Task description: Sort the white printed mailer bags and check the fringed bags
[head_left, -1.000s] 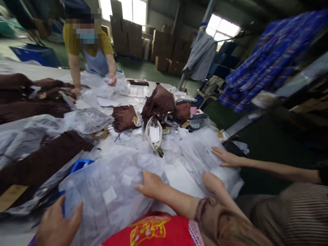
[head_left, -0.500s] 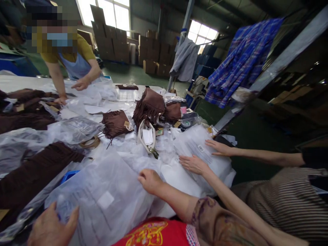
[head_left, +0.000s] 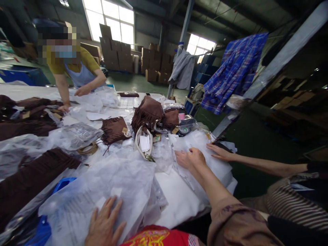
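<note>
My left hand (head_left: 105, 223) lies flat, fingers spread, on a frosted plastic bag (head_left: 77, 205) with printed lines and a small white label (head_left: 116, 193). My right hand (head_left: 196, 160) is stretched out to a stack of similar plastic bags (head_left: 217, 174) on the right. Its fingers are curled; what they hold, if anything, is hidden. A co-worker's hand (head_left: 181, 159) rests partly behind it on the same stack, and that person's other hand (head_left: 220, 152) touches the stack's far right side.
Brown fringed bags (head_left: 147, 111), a smaller fringed pouch (head_left: 116, 129), a white strap (head_left: 137, 143) and a tape roll (head_left: 88, 149) lie mid-table. Dark brown fabric (head_left: 38, 177) and a blue object (head_left: 42, 229) are at left. Across the table another person (head_left: 84, 73) leans over plastic.
My right hand has left the near bag's upper edge and moved right to the co-worker's stack. My left hand has slid right from the bag's left edge onto it.
</note>
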{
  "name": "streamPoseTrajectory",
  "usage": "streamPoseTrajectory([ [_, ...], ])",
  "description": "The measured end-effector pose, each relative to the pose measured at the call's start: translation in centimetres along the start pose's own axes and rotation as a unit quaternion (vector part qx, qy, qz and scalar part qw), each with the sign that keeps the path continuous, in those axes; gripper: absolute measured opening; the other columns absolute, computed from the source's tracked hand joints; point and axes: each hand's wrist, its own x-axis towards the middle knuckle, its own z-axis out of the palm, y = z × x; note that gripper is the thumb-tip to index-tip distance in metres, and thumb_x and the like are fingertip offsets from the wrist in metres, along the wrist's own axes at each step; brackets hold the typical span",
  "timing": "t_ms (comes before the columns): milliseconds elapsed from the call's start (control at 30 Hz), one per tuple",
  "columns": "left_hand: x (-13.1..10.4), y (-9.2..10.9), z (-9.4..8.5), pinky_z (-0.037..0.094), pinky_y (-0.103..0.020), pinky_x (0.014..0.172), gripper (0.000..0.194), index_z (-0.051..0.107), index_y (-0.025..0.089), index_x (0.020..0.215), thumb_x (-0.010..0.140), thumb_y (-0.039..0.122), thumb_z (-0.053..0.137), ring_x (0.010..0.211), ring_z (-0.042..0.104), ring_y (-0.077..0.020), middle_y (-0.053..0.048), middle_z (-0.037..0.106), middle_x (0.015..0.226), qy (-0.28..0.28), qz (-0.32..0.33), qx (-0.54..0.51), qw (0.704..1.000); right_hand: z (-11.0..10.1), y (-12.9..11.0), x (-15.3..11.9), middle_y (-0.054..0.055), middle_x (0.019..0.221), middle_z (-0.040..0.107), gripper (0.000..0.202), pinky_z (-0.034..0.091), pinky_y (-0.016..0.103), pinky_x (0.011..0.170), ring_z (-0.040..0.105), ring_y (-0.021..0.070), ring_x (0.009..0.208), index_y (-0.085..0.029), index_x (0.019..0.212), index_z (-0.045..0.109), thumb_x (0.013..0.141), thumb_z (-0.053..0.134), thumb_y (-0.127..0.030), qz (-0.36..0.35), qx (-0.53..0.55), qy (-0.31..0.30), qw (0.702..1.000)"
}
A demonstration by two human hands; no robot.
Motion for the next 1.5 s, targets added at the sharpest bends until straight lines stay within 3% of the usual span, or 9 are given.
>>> streamPoseTrajectory([
  [267,4.4,3.7,-1.2,0.031,-0.057,0.116,0.054,0.058,0.024,0.140,0.090,0.040,0.052,0.147,0.034,-0.0328,-0.013,0.041,0.158,-0.038,-0.037,-0.002,0.999,2.7,5.7,3.3,0.019,0.127,0.063,0.053,0.047,0.037,0.100,0.059,0.0273,0.119,-0.010,0.131,0.058,0.090,0.065,-0.043,0.024,-0.002,-0.087,0.996],
  [500,8.7,7.1,-4.9,0.046,-0.048,0.109,0.033,0.063,0.019,0.122,0.093,0.032,0.054,0.127,0.057,-0.0287,-0.015,0.059,0.138,0.104,0.033,-0.102,0.989,6.1,6.2,1.3,0.024,0.150,0.041,0.099,0.042,0.053,0.103,0.043,0.0393,0.134,-0.015,0.154,0.031,0.074,0.075,-0.054,0.038,-0.006,-0.090,0.995],
  [600,12.5,10.5,-6.6,0.052,-0.039,0.104,0.029,0.062,0.019,0.121,0.095,0.027,0.053,0.123,0.059,-0.0237,-0.014,0.060,0.134,0.088,0.087,-0.188,0.974,6.5,6.9,1.1,0.020,0.144,0.050,0.076,0.043,0.049,0.102,0.048,0.0360,0.131,-0.017,0.145,0.047,0.077,0.072,-0.040,0.018,0.026,-0.075,0.997],
  [700,16.7,14.4,-7.3,0.054,-0.036,0.101,0.026,0.064,0.017,0.116,0.095,0.025,0.051,0.116,0.063,-0.0211,-0.013,0.064,0.126,0.023,0.126,-0.264,0.956,6.2,8.2,1.7,0.011,0.120,0.069,0.031,0.046,0.034,0.097,0.061,0.0256,0.115,-0.018,0.111,0.072,0.085,0.060,-0.033,-0.003,0.065,-0.085,0.994],
  [767,19.2,17.0,-7.4,0.054,-0.036,0.100,0.025,0.066,0.016,0.113,0.094,0.024,0.052,0.112,0.065,-0.0206,-0.012,0.067,0.119,-0.027,0.141,-0.309,0.940,5.7,9.2,2.3,0.006,0.101,0.074,0.026,0.048,0.027,0.088,0.066,0.0205,0.100,-0.020,0.093,0.076,0.089,0.052,-0.029,-0.004,0.087,-0.090,0.992],
  [967,24.8,23.7,-5.3,0.058,-0.032,0.079,0.025,0.072,0.014,0.103,0.087,0.023,0.055,0.087,0.071,-0.0193,-0.009,0.076,0.097,-0.147,0.063,-0.404,0.901,5.2,10.8,2.5,0.007,0.095,0.074,0.029,0.049,0.027,0.086,0.068,0.0193,0.093,-0.016,0.095,0.074,0.091,0.047,-0.028,0.000,0.114,-0.074,0.991],
  [1200,31.9,26.4,-0.5,0.053,-0.032,0.087,0.045,0.061,0.003,0.127,0.088,0.027,0.060,0.094,0.070,-0.0213,-0.020,0.070,0.117,-0.095,-0.124,-0.404,0.901,7.5,8.5,1.3,0.017,0.138,0.056,0.064,0.039,0.044,0.108,0.048,0.0342,0.129,-0.015,0.134,0.057,0.077,0.073,-0.038,-0.046,0.064,-0.026,0.997],
  [1367,37.2,26.1,0.6,0.049,-0.033,0.093,0.059,0.062,0.006,0.129,0.084,0.044,0.068,0.106,0.067,-0.0262,-0.018,0.071,0.114,-0.050,-0.167,-0.348,0.921,9.1,8.7,1.4,0.012,0.103,0.068,0.015,0.043,0.040,0.097,0.059,0.0279,0.105,-0.017,0.092,0.071,0.081,0.062,-0.023,-0.112,0.159,0.003,0.981],
  [1500,39.2,26.3,1.0,0.048,-0.031,0.090,0.042,0.073,0.012,0.115,0.084,0.041,0.069,0.101,0.067,-0.0244,-0.014,0.073,0.107,-0.039,-0.162,-0.337,0.927,9.3,9.4,1.7,0.006,0.082,0.067,0.017,0.047,0.033,0.085,0.061,0.0213,0.085,-0.020,0.074,0.067,0.086,0.054,-0.023,-0.128,0.210,-0.007,0.969],
])
